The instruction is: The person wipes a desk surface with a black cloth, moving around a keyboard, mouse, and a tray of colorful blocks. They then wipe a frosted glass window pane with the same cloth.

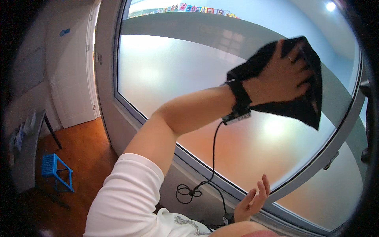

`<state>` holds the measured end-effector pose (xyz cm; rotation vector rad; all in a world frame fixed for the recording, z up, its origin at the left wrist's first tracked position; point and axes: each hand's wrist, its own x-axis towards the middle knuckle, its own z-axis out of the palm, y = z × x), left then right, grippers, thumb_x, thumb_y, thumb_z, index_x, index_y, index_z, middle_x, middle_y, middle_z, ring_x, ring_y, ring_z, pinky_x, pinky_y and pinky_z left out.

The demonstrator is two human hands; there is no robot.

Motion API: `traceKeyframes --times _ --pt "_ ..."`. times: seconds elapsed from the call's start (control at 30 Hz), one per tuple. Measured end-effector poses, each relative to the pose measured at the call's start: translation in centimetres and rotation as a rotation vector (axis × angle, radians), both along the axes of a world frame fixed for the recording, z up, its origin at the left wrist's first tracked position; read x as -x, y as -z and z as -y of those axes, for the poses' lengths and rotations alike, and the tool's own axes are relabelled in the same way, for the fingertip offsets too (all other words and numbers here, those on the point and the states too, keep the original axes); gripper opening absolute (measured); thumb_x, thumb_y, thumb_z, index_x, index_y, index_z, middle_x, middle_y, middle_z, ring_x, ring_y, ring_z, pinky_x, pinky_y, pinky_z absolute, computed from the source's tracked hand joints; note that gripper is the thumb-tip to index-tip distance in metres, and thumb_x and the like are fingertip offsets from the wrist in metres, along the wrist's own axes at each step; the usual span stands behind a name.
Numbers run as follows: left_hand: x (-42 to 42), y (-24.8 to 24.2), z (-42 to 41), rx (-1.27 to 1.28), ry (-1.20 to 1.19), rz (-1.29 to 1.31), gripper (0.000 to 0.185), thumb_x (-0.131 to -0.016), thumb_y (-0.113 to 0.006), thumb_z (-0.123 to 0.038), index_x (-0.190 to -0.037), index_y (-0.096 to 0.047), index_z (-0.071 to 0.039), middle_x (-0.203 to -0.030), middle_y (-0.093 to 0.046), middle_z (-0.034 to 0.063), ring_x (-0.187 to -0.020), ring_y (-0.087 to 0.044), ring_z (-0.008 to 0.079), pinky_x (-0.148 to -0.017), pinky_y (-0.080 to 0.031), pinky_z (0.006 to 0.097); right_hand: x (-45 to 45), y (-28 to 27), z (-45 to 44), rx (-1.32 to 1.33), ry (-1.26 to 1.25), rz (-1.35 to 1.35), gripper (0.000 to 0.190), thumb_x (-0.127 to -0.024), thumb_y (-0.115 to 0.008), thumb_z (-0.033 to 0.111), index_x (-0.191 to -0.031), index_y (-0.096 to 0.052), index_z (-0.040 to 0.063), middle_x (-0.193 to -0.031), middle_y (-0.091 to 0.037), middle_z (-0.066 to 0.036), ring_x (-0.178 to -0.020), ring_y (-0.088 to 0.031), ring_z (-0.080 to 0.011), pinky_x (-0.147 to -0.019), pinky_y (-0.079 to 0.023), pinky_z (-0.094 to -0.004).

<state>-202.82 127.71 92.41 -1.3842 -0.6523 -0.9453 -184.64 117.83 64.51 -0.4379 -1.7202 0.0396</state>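
My left hand is raised at the upper right, its fingers spread over a black cloth, which it holds flat against the framed glass pane. A black strap with a small device sits on the left wrist, and a black cable hangs from it. Low at the right, in front of the lower window frame, my right hand is raised with its fingers apart and nothing in it. Another small black device is at that wrist, with the cable running to it.
The metal window frame runs below the pane, and a latch is on the frame at the right. A blue plastic stool stands on the brown floor beside a dark table. A white door is behind them.
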Motion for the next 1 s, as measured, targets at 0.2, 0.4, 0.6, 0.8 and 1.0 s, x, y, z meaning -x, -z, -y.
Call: traceKeyframes --times 0.2,0.4,0.6,0.8,1.0 --pt "11.9 -0.2 3.5 0.096 -0.262 0.146 0.043 -0.093 -0.039 -0.043 -0.123 -0.058 -0.017 -0.133 -0.049 0.0137 -0.131 -0.034 0.0395 -0.102 -0.017 0.0716 4.1 0.0 0.9 0.007 -0.035 -0.01 0.024 -0.097 -0.042 0.005 -0.12 -0.047 0.001 -0.132 -0.047 -0.021 -0.124 -0.046 -0.0353 -0.102 -0.038 -0.0461" --pt "23.7 3.3 8.1 0.14 -0.579 0.466 0.048 -0.077 -0.062 -0.031 -0.114 -0.057 -0.001 -0.114 -0.056 0.0227 -0.112 -0.05 0.0371 -0.102 -0.035 0.0495 4.2 -0.2 2.8 -0.072 0.002 0.096 0.029 -0.096 -0.043 0.006 -0.124 -0.047 0.001 -0.132 -0.047 -0.022 -0.124 -0.046 -0.0344 -0.103 -0.039 -0.0431" --pt "25.0 8.4 6.9 -0.074 -0.465 0.227 0.092 -0.059 -0.079 -0.029 -0.134 -0.037 0.001 -0.13 -0.04 0.0284 -0.126 -0.032 0.0452 -0.109 -0.018 0.0589 3.5 -0.8 2.3 -0.057 -0.013 0.036 0.033 -0.087 -0.047 -0.005 -0.12 -0.05 -0.002 -0.129 -0.05 -0.024 -0.119 -0.051 -0.0366 -0.1 -0.042 -0.0429" --pt "13.0 8.0 4.3 -0.021 -0.709 0.164 0.074 -0.066 -0.073 -0.04 -0.122 -0.052 0.003 -0.125 -0.044 0.0274 -0.121 -0.037 0.0471 -0.107 -0.015 0.0652 0.6 -0.8 1.3 -0.055 0.009 -0.028 0.033 -0.084 -0.048 -0.008 -0.117 -0.052 -0.003 -0.125 -0.053 -0.025 -0.117 -0.052 -0.0379 -0.097 -0.043 -0.0436" --pt "0.3 11.3 4.0 0.324 -0.467 0.097 0.045 -0.08 -0.058 -0.04 -0.112 -0.063 -0.009 -0.116 -0.051 0.0186 -0.113 -0.044 0.042 -0.102 -0.017 0.0707 -3.4 -0.5 1.4 -0.01 0.092 0.011 0.032 -0.089 -0.045 -0.005 -0.12 -0.051 -0.001 -0.129 -0.05 -0.023 -0.12 -0.051 -0.0347 -0.1 -0.042 -0.0407"
